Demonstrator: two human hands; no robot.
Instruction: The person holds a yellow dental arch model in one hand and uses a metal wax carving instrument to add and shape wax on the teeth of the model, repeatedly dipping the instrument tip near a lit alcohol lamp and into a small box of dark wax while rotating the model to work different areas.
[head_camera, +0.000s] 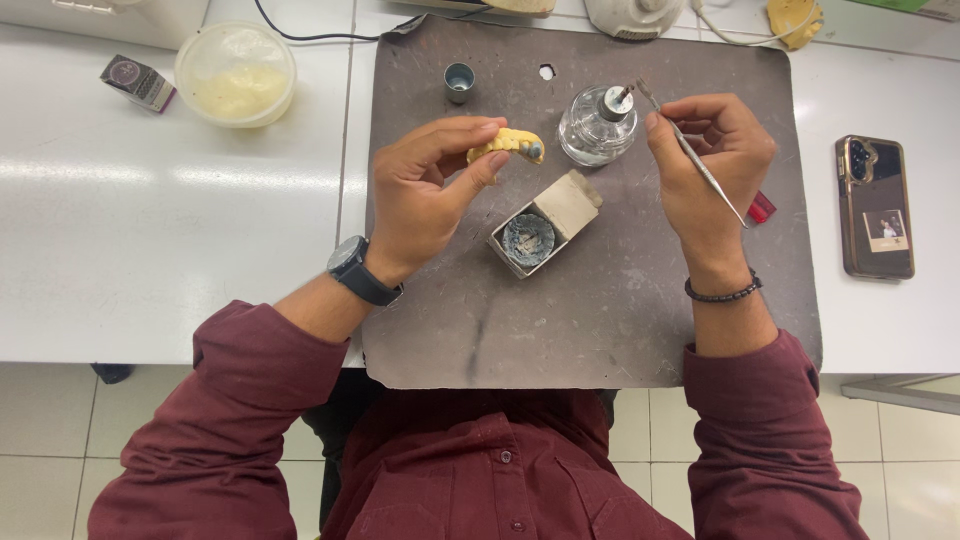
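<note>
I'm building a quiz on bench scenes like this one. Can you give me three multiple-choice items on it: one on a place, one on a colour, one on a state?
1. Where is the glass burner?
A. On the dark mat
B. On the floor
C. Inside the small box

2. What colour is the tooth model in the left hand?
A. Red
B. Yellow
C. Black

3. How does the right hand stand?
A. Flat on the mat
B. Open and empty
C. Closed on a thin metal tool

Answers: 1 A, it stands on the mat's far part. 2 B, the cast is pale yellow. 3 C, fingers pinch the tool.
</note>
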